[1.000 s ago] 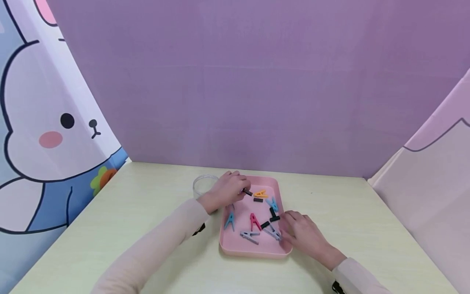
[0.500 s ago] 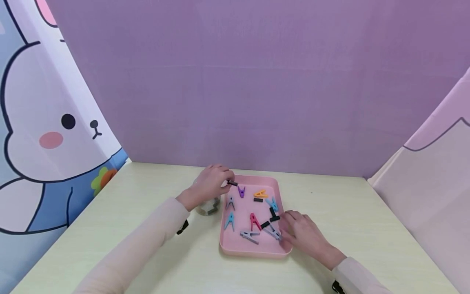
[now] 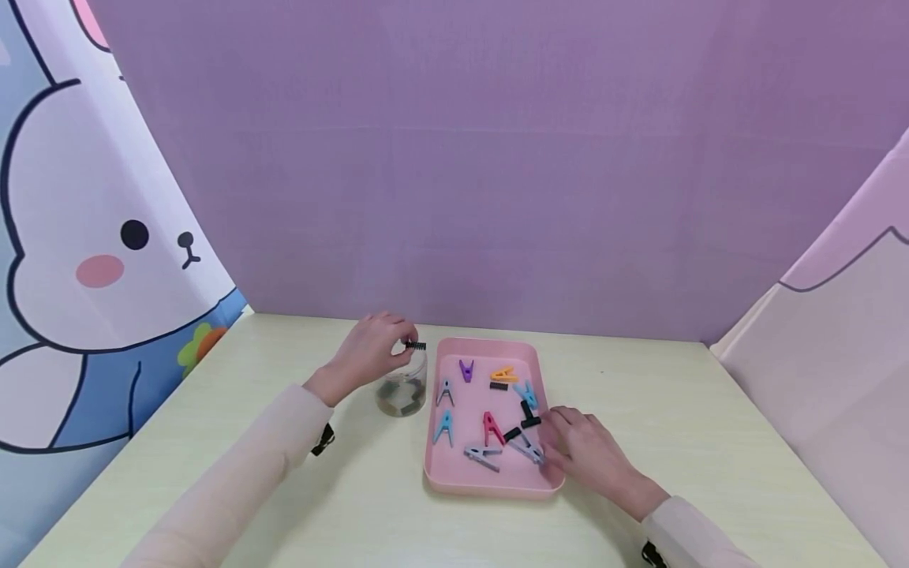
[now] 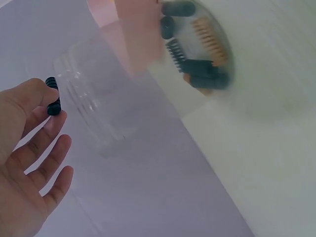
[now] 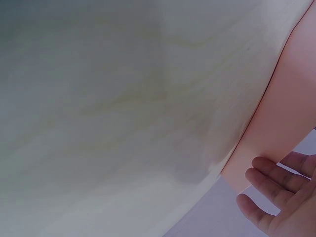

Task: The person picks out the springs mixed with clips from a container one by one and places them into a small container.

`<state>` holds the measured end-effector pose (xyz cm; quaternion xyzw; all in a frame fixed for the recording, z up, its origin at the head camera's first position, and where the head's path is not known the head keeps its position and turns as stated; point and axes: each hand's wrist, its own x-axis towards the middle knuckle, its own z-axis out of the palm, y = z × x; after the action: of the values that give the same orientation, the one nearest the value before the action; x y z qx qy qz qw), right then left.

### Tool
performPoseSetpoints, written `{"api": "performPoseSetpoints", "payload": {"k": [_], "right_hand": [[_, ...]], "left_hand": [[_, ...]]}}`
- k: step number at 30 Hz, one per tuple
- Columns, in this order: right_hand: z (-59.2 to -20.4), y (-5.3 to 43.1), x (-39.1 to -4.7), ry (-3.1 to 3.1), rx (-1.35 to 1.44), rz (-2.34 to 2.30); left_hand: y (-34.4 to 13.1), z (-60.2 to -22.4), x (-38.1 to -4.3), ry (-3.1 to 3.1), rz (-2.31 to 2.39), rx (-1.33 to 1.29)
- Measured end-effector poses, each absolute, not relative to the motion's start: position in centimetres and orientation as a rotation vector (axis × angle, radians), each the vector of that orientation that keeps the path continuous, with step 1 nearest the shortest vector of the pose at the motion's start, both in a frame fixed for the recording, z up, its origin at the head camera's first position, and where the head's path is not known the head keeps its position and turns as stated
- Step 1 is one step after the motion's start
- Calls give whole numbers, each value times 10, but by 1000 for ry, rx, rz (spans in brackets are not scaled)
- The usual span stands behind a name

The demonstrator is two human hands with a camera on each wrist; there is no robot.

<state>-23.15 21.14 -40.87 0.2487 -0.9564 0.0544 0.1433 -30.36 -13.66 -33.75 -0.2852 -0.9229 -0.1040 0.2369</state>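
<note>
My left hand [image 3: 371,349] pinches a small black ridged piece [image 4: 53,104], which looks like a coil spring, between thumb and index finger. The other fingers of that hand are spread. It is beside the rim of a clear jar [image 4: 101,94], level with the mouth. Several dark pieces [image 3: 401,394] and a tan toothed one [image 4: 210,42] lie at the jar's bottom. My right hand [image 3: 592,454] rests at the right side of the pink tray [image 3: 490,487], fingers loosely bent against its wall in the right wrist view; its thumb is hidden there.
In the tray lie several clothespins: purple [image 3: 466,371], yellow [image 3: 504,375], red [image 3: 491,428], blue [image 3: 443,428] and grey [image 3: 483,457] among them. Several black pieces [image 3: 499,386] are scattered between them. Behind the pale table [image 3: 682,410] rises a purple cloth [image 3: 497,158].
From over the tray's upper left, my left hand has moved left with the black ridged piece to the jar's mouth, uncovering the purple clothespin and the jar's contents. My right hand stays put.
</note>
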Motion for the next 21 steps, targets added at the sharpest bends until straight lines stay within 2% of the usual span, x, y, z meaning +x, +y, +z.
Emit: {"api": "performPoseSetpoints", "payload": {"k": [21], "right_hand": [[-408,211,-231,-2757,718,162]], "left_hand": [[-147,-355,-308,-2596,-274,-757]]}}
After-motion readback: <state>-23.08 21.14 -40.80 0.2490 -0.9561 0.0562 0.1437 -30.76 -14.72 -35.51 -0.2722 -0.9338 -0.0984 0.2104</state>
